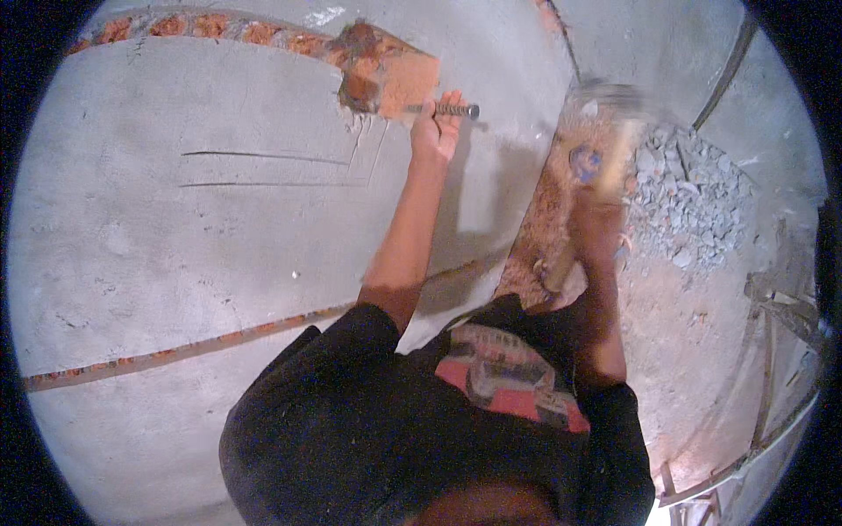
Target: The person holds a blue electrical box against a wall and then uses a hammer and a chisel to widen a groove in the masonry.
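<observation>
My left hand is closed round a dark ribbed chisel held about level. Its tip side meets the rough brick recess cut in the grey plastered wall. The chisel's round struck end points right, away from the recess. In my right hand is a hammer with a pale handle, raised to the right of the chisel and apart from it. Motion smears the hammer's head and partly the hand.
A chased channel with exposed brick leads to the recess; another groove crosses the wall lower down. Grey rubble is heaped at right. A round blue-and-white thing lies beside it. Poles stand at far right.
</observation>
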Tool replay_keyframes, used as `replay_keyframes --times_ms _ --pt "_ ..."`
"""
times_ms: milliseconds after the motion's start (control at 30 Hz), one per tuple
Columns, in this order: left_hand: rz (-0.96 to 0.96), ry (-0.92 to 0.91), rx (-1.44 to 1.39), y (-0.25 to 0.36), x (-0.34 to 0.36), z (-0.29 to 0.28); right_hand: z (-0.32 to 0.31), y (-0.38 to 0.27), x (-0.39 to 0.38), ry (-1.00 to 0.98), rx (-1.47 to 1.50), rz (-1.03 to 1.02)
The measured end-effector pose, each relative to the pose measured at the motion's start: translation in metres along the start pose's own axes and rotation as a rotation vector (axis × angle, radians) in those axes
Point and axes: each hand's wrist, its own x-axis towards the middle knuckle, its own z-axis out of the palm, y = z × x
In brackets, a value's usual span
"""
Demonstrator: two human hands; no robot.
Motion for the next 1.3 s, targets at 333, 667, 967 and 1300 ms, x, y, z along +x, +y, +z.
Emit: replay_keyframes --times_ms 333,667,967,1300 --pt "-0.027 0.016 -0.016 -0.016 -0.011 0.017 -0.026 -0.093 -0.015 0.339 0.59 -0.592" --pt "-0.053 0.007 -0.026 -0.01 -0.007 -0.009 -0.032 -0.069 -0.008 0.231 0.248 -0.188" --pt "-0.076 -0.015 -0.041 -0.023 -0.008 0.005 0.064 -0.027 -0.013 0.342 -0.129 -0.458" --pt "-0.069 -0.021 0.011 -0.009 -0.003 -0.008 0.012 -0.001 -0.021 0.094 0.158 -0.027"
